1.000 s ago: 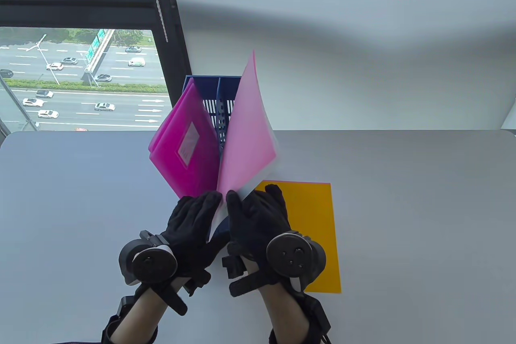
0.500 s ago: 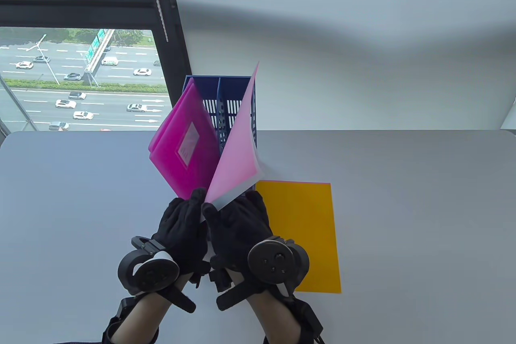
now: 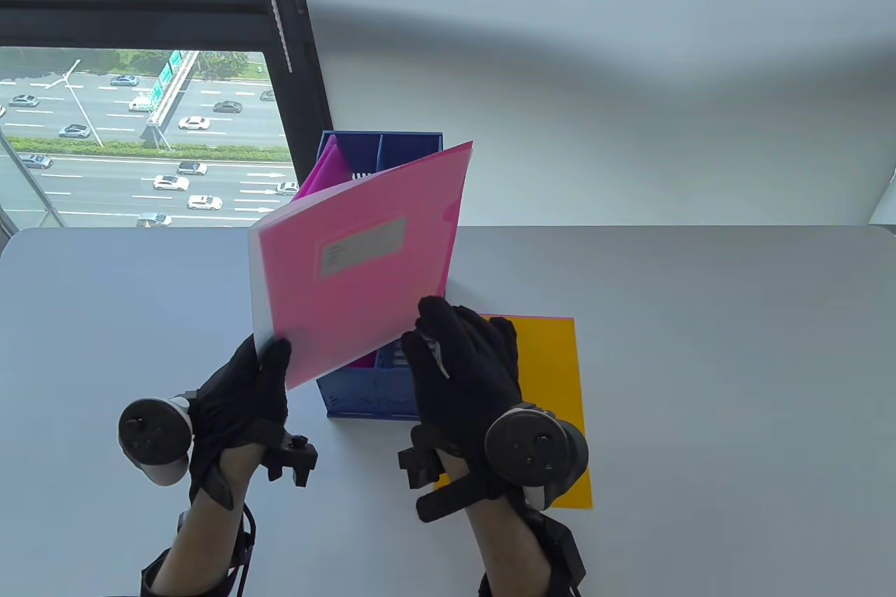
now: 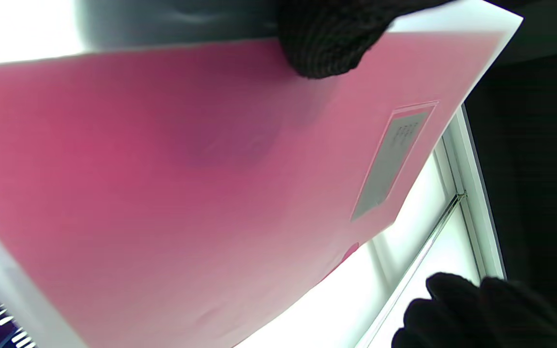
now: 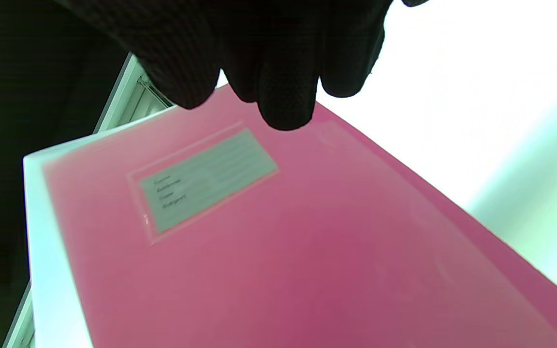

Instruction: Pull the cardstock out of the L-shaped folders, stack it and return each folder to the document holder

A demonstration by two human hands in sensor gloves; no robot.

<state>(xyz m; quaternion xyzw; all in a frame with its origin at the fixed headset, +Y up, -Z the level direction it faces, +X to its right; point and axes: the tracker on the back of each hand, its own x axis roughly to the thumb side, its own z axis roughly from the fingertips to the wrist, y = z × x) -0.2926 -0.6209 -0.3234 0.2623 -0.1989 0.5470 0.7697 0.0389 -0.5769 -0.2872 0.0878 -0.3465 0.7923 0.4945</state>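
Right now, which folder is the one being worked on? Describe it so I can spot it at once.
Find the blue document holder at the table's middle, near the window. Lifted in front of it is the pink folder, its lower left corner pinched by the left hand. Unlike the magenta folders standing in the holder, it faces you, label outward, white cardstock showing along its left edge.

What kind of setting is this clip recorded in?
Probably an office or a recording room high in a building. A plain grey table stands against a white wall, with a blue document holder and pink folder on hand. The window looks down on a multi-lane road with cars.
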